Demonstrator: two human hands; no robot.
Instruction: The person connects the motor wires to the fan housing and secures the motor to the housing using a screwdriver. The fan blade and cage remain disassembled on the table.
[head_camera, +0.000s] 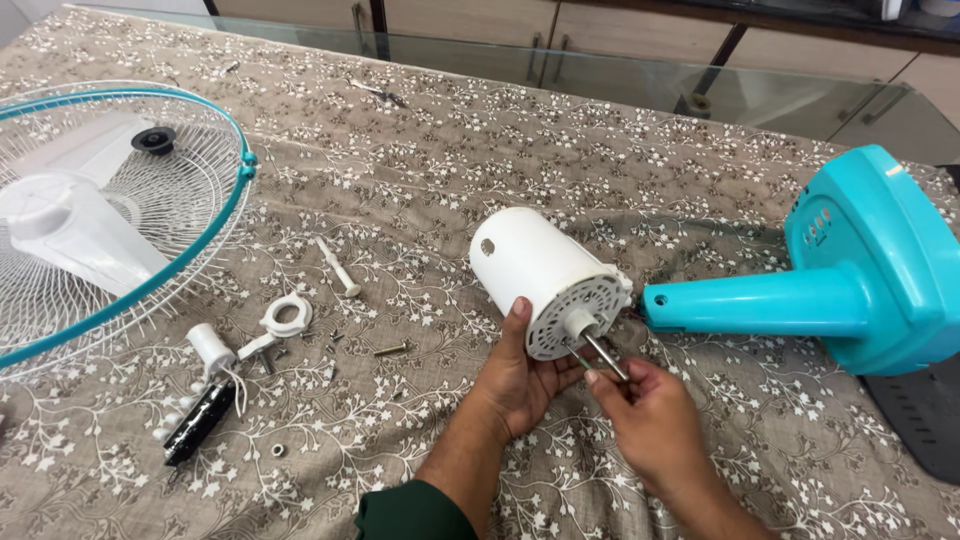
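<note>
The motor (545, 275), a white cylinder, lies on its side near the middle of the table (420, 170), its long axis running from the far left down toward the near right. Its vented end plate faces the person, and the steel shaft (603, 353) sticks out of that plate along the same line, pointing at the near right edge.

The left hand (520, 375) cups the motor from below and beside the plate, thumb up against the white shell, fingers wrapped under; it is closed on the housing and steadies it. The right hand (650, 415) comes in from the near right, straight in line with the shaft, and pinches the shaft's free end between thumb and fingertip. So the shaft lies directly ahead of the right grip, up and to the left of it, and the right hand is the nearer one to the shaft tip while the left is nearer the body.

The turquoise stand (800, 300) lies just right of the motor, its neck end close beside the plate; whether they touch I cannot tell. Toward the left edge lie a fan guard (180, 250) with a blade inside, a white ring (287, 316), a white pin (337, 267), a brass screw (392, 350) and a black part (198, 425).
</note>
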